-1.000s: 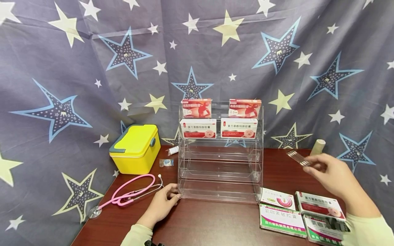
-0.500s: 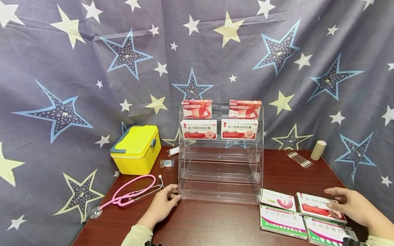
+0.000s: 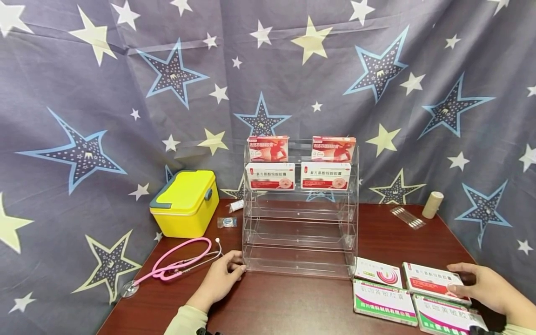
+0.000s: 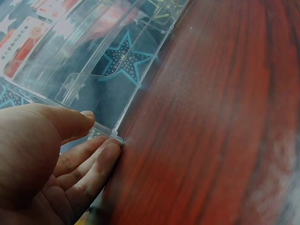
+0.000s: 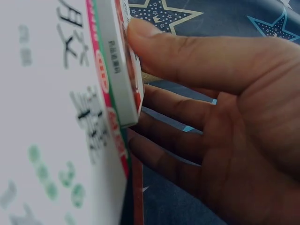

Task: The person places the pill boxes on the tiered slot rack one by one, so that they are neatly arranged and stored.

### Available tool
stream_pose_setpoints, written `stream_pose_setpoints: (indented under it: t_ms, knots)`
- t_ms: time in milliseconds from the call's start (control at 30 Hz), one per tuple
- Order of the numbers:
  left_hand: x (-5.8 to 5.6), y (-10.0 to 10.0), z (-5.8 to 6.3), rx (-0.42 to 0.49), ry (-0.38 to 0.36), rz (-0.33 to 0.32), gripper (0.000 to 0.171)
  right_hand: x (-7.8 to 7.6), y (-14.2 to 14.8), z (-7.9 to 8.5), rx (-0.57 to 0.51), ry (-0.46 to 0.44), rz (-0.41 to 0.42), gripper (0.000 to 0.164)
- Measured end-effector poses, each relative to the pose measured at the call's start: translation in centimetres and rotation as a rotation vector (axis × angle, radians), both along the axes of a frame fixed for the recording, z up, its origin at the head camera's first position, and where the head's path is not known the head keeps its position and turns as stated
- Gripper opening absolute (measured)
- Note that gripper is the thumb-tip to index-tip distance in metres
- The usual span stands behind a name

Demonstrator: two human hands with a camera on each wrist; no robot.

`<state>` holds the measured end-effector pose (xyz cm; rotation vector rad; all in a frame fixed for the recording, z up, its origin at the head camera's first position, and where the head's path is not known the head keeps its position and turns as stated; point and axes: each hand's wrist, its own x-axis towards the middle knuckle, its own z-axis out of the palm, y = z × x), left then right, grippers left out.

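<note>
A clear acrylic tiered display rack (image 3: 299,239) stands mid-table, with two red medicine boxes (image 3: 268,148) on its top tier and two white-and-red ones (image 3: 325,176) on the tier below. At its lower left corner, my left hand (image 3: 222,280) grips the side panel, thumb and fingertips at the edge in the left wrist view. My right hand (image 3: 487,284) holds the right end of a white-and-red medicine box (image 3: 433,280), thumb on its printed face and fingers at the far side. Beside it lie a white box with a pink arc (image 3: 378,271) and two green-and-purple boxes (image 3: 384,300).
Left of the rack are a yellow storage box (image 3: 184,204), a pink stethoscope (image 3: 167,267) and a small packaged roll (image 3: 227,222). At the back right lie a pack of cotton swabs (image 3: 407,217) and a beige bandage roll (image 3: 432,204). A star-patterned curtain (image 3: 293,70) hangs behind.
My right hand has let go of the cotton swab pack at the back right, come forward, and taken hold of the white-and-red medicine box. The left hand has stayed at the rack's corner.
</note>
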<state>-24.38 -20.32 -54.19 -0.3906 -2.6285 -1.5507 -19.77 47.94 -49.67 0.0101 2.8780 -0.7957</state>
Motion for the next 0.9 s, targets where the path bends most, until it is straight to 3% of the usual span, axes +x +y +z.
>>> stream_pose_setpoints:
  t_ms: [333, 900]
  knots:
    - [0.02, -0.03, 0.02, 0.02, -0.006, -0.008, 0.03, -0.23, 0.4, -0.34, -0.033, -0.043, -0.027, 0.08]
    - [0.06, 0.04, 0.13, 0.019, -0.012, -0.008, 0.03, -0.18, 0.16, -0.27, -0.016, 0.041, -0.062, 0.065]
